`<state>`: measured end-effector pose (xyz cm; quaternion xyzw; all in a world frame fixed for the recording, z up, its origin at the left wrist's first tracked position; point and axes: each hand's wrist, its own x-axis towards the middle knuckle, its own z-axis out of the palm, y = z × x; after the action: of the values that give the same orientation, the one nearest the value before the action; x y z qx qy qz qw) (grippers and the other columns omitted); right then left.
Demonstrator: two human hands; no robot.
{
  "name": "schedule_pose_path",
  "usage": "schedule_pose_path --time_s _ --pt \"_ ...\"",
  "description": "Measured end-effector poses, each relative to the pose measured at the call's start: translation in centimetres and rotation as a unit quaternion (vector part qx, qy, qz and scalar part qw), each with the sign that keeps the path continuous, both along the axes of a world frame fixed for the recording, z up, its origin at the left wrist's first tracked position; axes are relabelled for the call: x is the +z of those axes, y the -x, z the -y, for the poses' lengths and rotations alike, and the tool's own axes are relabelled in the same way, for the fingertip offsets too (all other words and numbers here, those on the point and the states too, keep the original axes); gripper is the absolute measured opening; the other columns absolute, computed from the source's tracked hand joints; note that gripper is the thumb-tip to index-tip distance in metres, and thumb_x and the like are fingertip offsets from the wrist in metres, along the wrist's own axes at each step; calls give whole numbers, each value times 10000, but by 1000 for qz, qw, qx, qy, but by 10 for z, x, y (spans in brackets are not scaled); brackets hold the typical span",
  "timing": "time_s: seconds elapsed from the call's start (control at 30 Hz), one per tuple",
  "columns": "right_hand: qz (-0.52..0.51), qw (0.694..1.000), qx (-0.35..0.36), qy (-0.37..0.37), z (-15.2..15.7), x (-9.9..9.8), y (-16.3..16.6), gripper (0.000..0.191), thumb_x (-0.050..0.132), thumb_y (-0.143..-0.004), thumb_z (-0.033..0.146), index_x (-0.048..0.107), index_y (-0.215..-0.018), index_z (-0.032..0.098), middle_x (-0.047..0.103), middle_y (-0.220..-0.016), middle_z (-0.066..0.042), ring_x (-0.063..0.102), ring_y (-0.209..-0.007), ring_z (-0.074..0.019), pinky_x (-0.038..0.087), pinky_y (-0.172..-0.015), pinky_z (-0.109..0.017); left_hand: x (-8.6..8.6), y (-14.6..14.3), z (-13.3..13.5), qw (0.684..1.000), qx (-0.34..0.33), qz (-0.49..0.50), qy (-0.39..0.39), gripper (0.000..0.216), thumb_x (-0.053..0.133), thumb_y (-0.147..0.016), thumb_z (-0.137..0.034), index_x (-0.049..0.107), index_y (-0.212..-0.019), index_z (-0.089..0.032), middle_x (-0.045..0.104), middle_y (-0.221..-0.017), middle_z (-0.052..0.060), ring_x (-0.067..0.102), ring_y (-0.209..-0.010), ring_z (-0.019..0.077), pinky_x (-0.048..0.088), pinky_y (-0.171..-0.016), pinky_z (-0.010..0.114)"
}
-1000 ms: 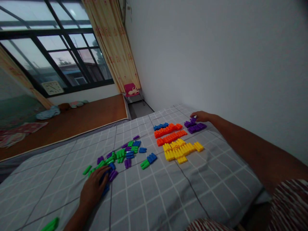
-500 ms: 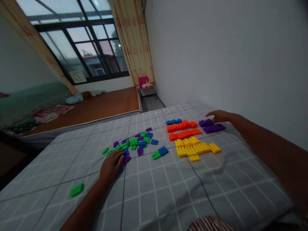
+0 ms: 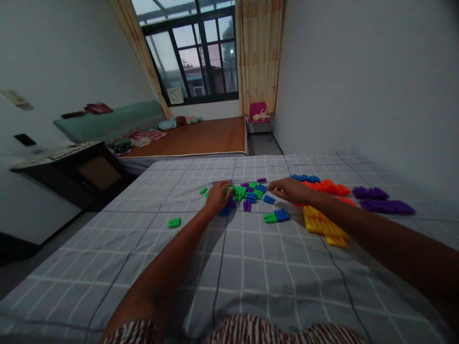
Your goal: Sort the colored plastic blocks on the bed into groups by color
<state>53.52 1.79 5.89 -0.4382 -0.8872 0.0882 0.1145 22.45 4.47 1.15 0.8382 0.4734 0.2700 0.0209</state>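
Observation:
A mixed pile of small plastic pieces (image 3: 241, 193), shaped like clothes pegs in green, blue and purple, lies on the checked cloth. My left hand (image 3: 218, 197) rests on the pile's left edge, fingers curved over several pieces and thumb apart. My right hand (image 3: 289, 189) reaches in from the right, fingertips by the pile's right edge, above a lone blue piece (image 3: 268, 199); I see nothing in it. Nearer to me is a green-and-blue group (image 3: 277, 216). A green pair (image 3: 174, 222) lies apart on the left.
To the right are sorted rows: blue pieces (image 3: 305, 178), orange pieces (image 3: 328, 186), purple pieces (image 3: 387, 206) and yellow pieces (image 3: 322, 224). My right forearm partly covers the orange and yellow ones. Beyond the bed stand another bed (image 3: 215, 136) and a pink chair (image 3: 258, 111).
My right hand has moved left from the purple rows to the mixed pile. My left hand stays at the pile's left side. The view has swung left.

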Motion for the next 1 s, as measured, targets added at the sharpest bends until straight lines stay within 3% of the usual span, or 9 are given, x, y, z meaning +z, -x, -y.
schedule_pose_path --time_s 0.07,0.17,0.33,0.5,0.6,0.7,0.77,0.83,1.0 --pt "14 997 69 -18 6 -15 40 259 531 -851 215 687 -1058 221 716 -1012 -65 641 -915 -225 470 -761 -318 1 -2 11 1000 -5 22 -21 318 416 -957 -307 626 -1148 -164 614 -1200 115 520 -1168 223 395 -1045 425" --pt "30 990 133 -41 14 -33 78 218 533 -857 204 694 -1003 205 704 -992 -73 621 -930 -225 453 -762 -311 -12 -3 43 998 -18 34 -53 303 456 -941 -294 599 -1188 -192 585 -1250 108 486 -1217 233 387 -1052 450" --pt "-30 998 60 -15 -2 -36 91 231 525 -871 193 698 -1023 192 712 -1022 -71 634 -922 -203 446 -778 -289 -33 5 82 998 -7 14 -65 305 515 -905 -253 591 -1196 -210 566 -1281 104 454 -1257 258 391 -1041 475" --pt "-62 997 22 -35 -31 -32 89 262 533 -874 192 676 -1090 155 693 -1099 -107 611 -1013 -223 435 -891 -335 -2 7 70 996 -2 -3 -90 241 496 -874 -149 631 -1071 -184 639 -1128 100 554 -1108 228 453 -955 407" --pt "-34 993 98 -57 -39 -39 95 328 549 -887 267 636 -1194 193 638 -1228 -114 549 -1132 -247 400 -964 -398 10 -12 71 983 -147 -94 -64 202 491 -843 -107 644 -941 -197 670 -988 53 610 -929 170 490 -807 292" --pt "2 989 139 -50 -50 -53 99 418 521 -911 335 557 -1314 231 510 -1402 -122 468 -1241 -269 376 -995 -453 0 -39 80 920 -336 -199 -18 130 541 -840 -171 645 -907 -209 675 -966 35 622 -876 147 474 -680 230" --pt "8 993 109 -49 -62 -61 97 450 491 -925 322 512 -1361 210 458 -1447 -132 427 -1283 -271 361 -1016 -456 -11 -52 83 908 -362 -211 -6 142 550 -847 -198 647 -949 -211 677 -984 41 624 -915 156 467 -677 227" --pt "3 997 59 -49 -74 -63 92 458 476 -928 289 494 -1377 196 448 -1456 -127 417 -1291 -267 355 -1026 -440 -16 -57 81 920 -341 -195 4 174 542 -850 -189 648 -987 -213 677 -1012 41 624 -939 158 470 -708 227" --pt "-16 999 -47 -10 -89 -45 73 381 535 -870 220 626 -1239 227 648 -1220 -102 547 -1107 -266 424 -928 -375 6 -41 54 935 -300 -186 34 202 524 -850 -171 663 -989 -216 683 -1047 39 625 -951 157 481 -771 237"
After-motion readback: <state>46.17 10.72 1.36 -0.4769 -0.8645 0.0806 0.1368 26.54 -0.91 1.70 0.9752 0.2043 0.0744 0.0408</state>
